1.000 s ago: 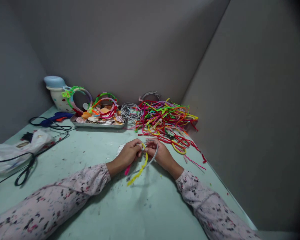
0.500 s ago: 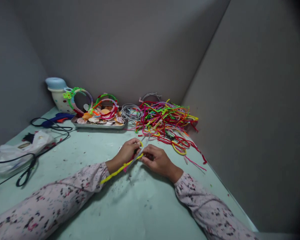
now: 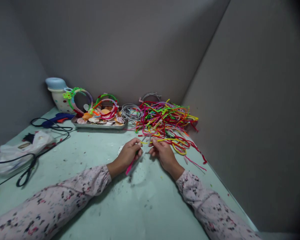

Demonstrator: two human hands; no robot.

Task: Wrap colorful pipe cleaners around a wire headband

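Note:
My left hand (image 3: 128, 154) is closed on a slim grey wire loop (image 3: 145, 146), seen nearly edge-on, with a pink fuzzy piece (image 3: 129, 168) at its lower end. A yellow pipe cleaner (image 3: 170, 140) crosses the upper part of the loop. One end of it is at my left fingertips. My right hand (image 3: 164, 155) pinches the yellow pipe cleaner between thumb and forefinger, just right of the loop, and its free length trails off to the right. Whether the yellow strand is wound around the wire is too small to tell.
Behind my hands lies a tangled pile of coloured pipe cleaners (image 3: 165, 115), beside coiled grey wire (image 3: 132, 112). A metal tray (image 3: 100, 126) holds shells and decorated hoops. A lidded jar (image 3: 60, 98), a black cable (image 3: 36, 156) and a plastic bag (image 3: 12, 160) are at left.
The yellow pipe cleaner's long end has swung from the lower left, over my left wrist, to the right. My right hand has moved slightly right and away, drawing the strand across the loop.

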